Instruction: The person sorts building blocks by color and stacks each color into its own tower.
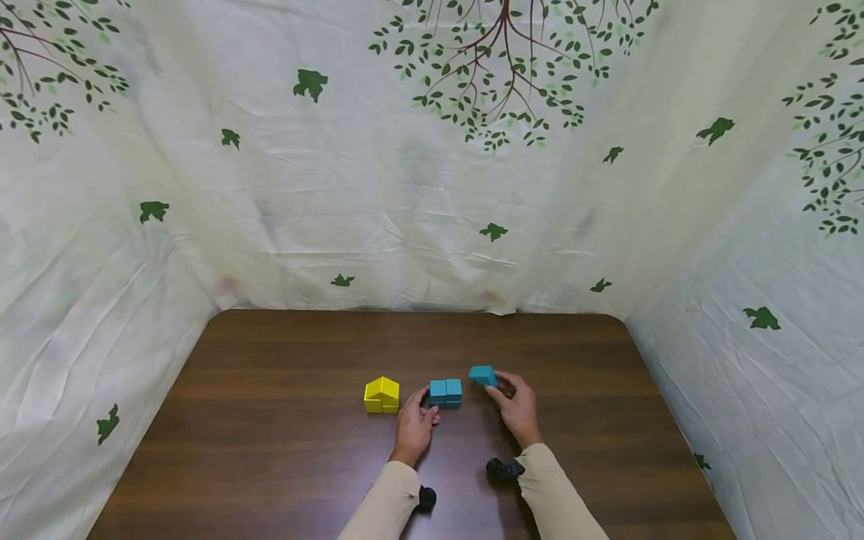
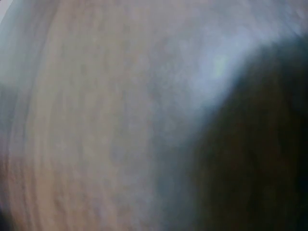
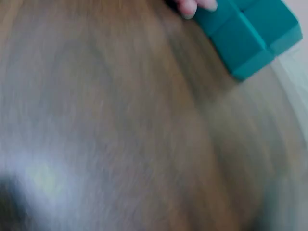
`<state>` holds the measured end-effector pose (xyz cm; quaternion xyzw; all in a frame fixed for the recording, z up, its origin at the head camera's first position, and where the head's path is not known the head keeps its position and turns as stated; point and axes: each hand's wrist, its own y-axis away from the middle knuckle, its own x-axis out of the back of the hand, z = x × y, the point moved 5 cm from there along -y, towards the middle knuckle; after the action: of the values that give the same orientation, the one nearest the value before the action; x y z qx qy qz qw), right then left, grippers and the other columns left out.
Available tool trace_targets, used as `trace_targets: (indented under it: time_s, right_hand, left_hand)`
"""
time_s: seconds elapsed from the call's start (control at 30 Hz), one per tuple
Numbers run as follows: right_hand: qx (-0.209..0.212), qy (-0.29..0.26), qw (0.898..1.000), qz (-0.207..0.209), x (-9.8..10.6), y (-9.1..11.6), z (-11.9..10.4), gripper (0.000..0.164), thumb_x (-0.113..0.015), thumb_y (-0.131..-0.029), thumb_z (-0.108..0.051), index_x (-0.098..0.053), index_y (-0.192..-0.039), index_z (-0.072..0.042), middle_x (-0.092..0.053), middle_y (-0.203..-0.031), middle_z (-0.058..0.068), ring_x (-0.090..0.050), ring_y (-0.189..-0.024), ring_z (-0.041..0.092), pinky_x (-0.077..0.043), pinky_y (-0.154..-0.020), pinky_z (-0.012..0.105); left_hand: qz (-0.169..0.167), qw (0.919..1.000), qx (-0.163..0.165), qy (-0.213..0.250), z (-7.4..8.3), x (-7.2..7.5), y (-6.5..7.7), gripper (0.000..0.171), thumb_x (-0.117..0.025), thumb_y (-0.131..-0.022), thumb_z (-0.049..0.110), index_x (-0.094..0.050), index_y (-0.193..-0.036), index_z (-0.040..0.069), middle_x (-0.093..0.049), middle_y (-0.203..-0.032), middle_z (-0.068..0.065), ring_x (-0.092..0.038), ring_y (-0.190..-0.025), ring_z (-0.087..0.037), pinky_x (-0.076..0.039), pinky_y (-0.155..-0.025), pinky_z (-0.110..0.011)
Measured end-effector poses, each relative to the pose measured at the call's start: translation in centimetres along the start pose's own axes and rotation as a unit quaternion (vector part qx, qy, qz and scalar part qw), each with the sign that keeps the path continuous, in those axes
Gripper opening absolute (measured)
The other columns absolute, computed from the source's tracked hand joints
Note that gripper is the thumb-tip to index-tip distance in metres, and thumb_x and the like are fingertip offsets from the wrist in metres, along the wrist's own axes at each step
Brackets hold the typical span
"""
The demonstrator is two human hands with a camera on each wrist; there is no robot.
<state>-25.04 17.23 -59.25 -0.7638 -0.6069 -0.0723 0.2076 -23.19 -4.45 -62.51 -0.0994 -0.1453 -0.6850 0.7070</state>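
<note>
Several blue blocks (image 1: 445, 393) stand together as a compact block shape near the middle of the table, and in the right wrist view they fill the upper right corner. Against their left end, my left hand (image 1: 414, 430) grips with its thumb at the front and a finger at the side. To their right, my right hand (image 1: 518, 412) pinches a blue wedge-shaped block (image 1: 482, 375), apart from the others. The left wrist view is blurred and shows no block. In the right wrist view, fingertips (image 3: 187, 7) touch the blue blocks' near corner.
A yellow block house (image 1: 382, 396) with a peaked top stands just left of my left hand. The brown table (image 1: 283, 450) ends at a white cloth (image 1: 405, 225) printed with leaves, which hangs behind it and along both sides.
</note>
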Motion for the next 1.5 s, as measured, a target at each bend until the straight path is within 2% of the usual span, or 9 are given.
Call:
trace_targets:
  time_s: [0.13, 0.3, 0.57, 0.77, 0.93, 1.13, 1.5]
  right_hand:
    - [0.013, 0.005, 1.0, -0.017, -0.4, -0.1, -1.2, 0.032, -0.076, -0.083, -0.014, -0.069, -0.111, -0.002, -0.067, -0.101, 0.012, -0.064, -0.089, 0.027, -0.053, -0.079, 0.043]
    - [0.049, 0.016, 0.998, -0.044, -1.3, -0.2, -2.6, 0.031, -0.077, -0.083, -0.014, -0.069, -0.111, -0.004, -0.067, -0.102, 0.009, -0.062, -0.092, 0.026, -0.05, -0.08, 0.042]
    - [0.108, 0.029, 0.989, -0.101, -2.9, -0.1, -4.0, 0.031, -0.077, -0.082, -0.013, -0.069, -0.111, -0.005, -0.067, -0.106, 0.008, -0.062, -0.1, 0.027, -0.048, -0.083, 0.048]
    - [0.135, 0.033, 0.981, -0.132, -3.9, 0.0, -4.4, 0.03, -0.078, -0.08, -0.011, -0.07, -0.109, -0.006, -0.067, -0.106, 0.006, -0.062, -0.102, 0.025, -0.048, -0.087, 0.049]
    - [0.129, 0.039, 0.979, -0.152, -4.3, 0.0, -4.6, 0.03, -0.079, -0.079, -0.01, -0.071, -0.108, -0.007, -0.067, -0.107, 0.004, -0.062, -0.104, 0.023, -0.047, -0.092, 0.047]
    - [0.149, 0.044, 0.977, -0.146, -4.4, 0.1, -4.8, 0.031, -0.079, -0.079, -0.01, -0.071, -0.108, -0.007, -0.066, -0.107, 0.004, -0.062, -0.102, 0.025, -0.048, -0.089, 0.047]
    - [0.119, 0.047, 0.98, -0.155, -4.6, 0.3, -4.6, 0.033, -0.076, -0.082, -0.014, -0.069, -0.113, -0.006, -0.064, -0.112, 0.006, -0.061, -0.103, 0.026, -0.05, -0.081, 0.042]
  left_hand:
    - [-0.001, 1.0, 0.001, 0.005, -0.1, 0.0, 0.0, 0.047, -0.061, -0.091, -0.002, -0.048, -0.136, -0.004, -0.056, -0.102, -0.012, -0.06, -0.071, -0.011, -0.054, -0.073, -0.025]
    - [0.002, 1.0, -0.007, 0.005, 0.1, 0.1, 0.0, 0.047, -0.062, -0.091, -0.002, -0.048, -0.136, -0.005, -0.056, -0.102, -0.013, -0.06, -0.071, -0.012, -0.055, -0.073, -0.026]
    - [0.0, 1.0, 0.003, -0.002, 0.2, 0.1, 0.0, 0.047, -0.062, -0.091, 0.0, -0.048, -0.136, -0.004, -0.055, -0.101, -0.011, -0.059, -0.07, -0.011, -0.054, -0.074, -0.025]
    - [0.0, 0.9998, -0.016, 0.006, 0.4, 0.2, 0.2, 0.045, -0.062, -0.091, -0.003, -0.049, -0.134, -0.006, -0.056, -0.099, -0.013, -0.06, -0.069, -0.013, -0.054, -0.07, -0.025]
    - [0.005, 0.9995, -0.031, 0.005, 0.6, 0.3, 0.3, 0.044, -0.062, -0.09, -0.004, -0.05, -0.132, -0.007, -0.057, -0.098, -0.013, -0.061, -0.069, -0.015, -0.055, -0.07, -0.028]
    - [0.009, 0.9992, -0.039, 0.001, 0.6, 0.3, 0.2, 0.044, -0.063, -0.09, -0.004, -0.051, -0.132, -0.007, -0.057, -0.096, -0.013, -0.061, -0.068, -0.015, -0.054, -0.069, -0.026]
    - [0.004, 0.9996, -0.03, 0.003, 0.5, 0.2, 0.2, 0.048, -0.063, -0.09, -0.003, -0.048, -0.135, -0.006, -0.057, -0.102, -0.013, -0.06, -0.069, -0.012, -0.054, -0.07, -0.024]
